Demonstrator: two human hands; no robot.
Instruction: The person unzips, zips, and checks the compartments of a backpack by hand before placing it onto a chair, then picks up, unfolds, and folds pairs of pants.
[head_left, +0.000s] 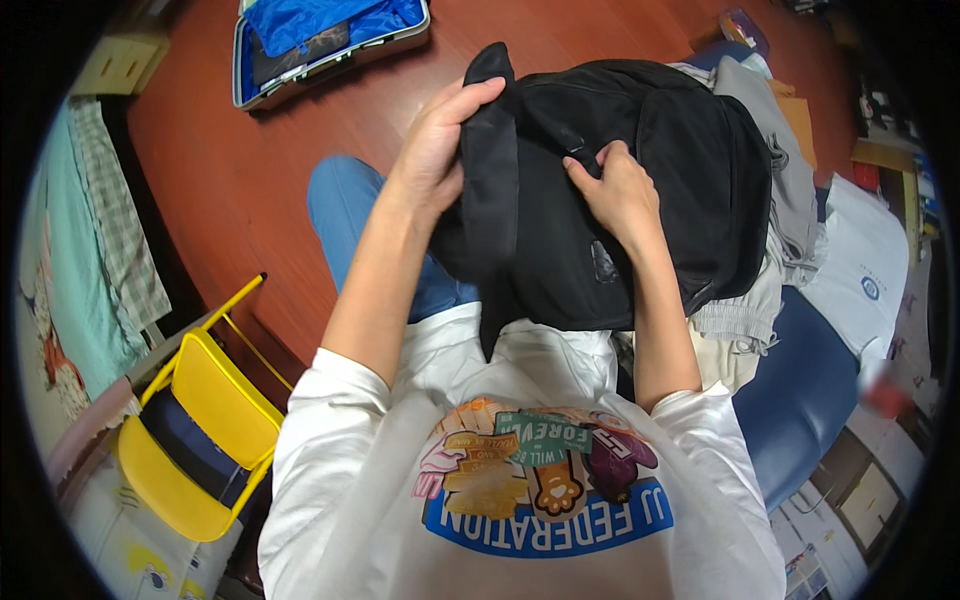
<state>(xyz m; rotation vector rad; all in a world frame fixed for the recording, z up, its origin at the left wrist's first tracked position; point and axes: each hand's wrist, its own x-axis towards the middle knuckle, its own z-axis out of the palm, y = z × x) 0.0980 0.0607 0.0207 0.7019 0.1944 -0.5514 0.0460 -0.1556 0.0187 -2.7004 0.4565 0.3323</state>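
Observation:
A black backpack point(690, 150) lies on its side across my lap and the seat to my right. My left hand point(432, 150) grips the edge of its black top flap point(490, 190), thumb over the rim and fingers behind it. On the front of the bag, my right hand point(620, 190) is closed, with thumb and fingertips pinching a small black strap or buckle piece that I cannot make out fully. A dark shiny patch point(604, 262) shows on the fabric below my right hand.
Folded grey and cream clothes point(745, 325) lie beside the bag on a dark blue seat point(800, 380). A white printed bag point(865, 255) rests farther right. An open suitcase point(345, 60) with blue lining stands on the red-brown floor. At left is a yellow folding chair point(215, 420).

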